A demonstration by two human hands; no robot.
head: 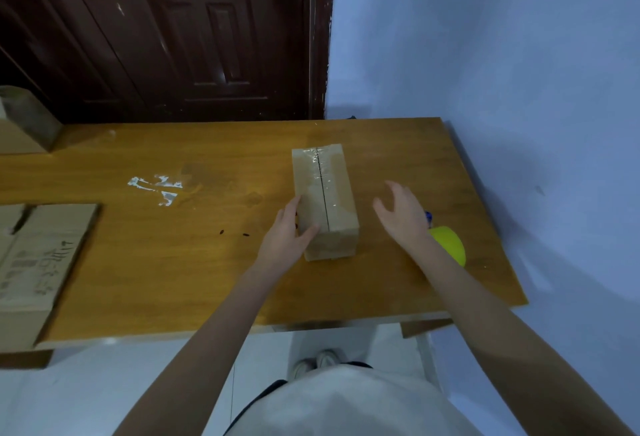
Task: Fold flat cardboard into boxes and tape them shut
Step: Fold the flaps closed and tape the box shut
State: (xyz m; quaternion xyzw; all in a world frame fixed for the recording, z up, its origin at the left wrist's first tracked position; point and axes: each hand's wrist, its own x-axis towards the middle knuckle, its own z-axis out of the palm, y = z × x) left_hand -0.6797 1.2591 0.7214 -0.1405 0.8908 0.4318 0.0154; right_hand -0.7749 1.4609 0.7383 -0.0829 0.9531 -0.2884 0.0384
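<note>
A small brown cardboard box (329, 193) stands on the wooden table (173, 262), its top flaps closed and clear tape running along the middle seam. My left hand (287, 235) grips the box's near left corner, thumb on the top face and fingers along the left side. To the right of the box my right hand (401, 214) hovers with fingers spread and relaxed, not touching anything. Partly hidden behind my right wrist lies a yellow tape dispenser (450, 245) with a blue part.
A larger printed cardboard box (38, 262) sits at the table's left edge, another box (20, 124) at the far left. Scraps of clear tape (159, 188) stick to the tabletop. A dark wooden door and a blue wall stand behind the table.
</note>
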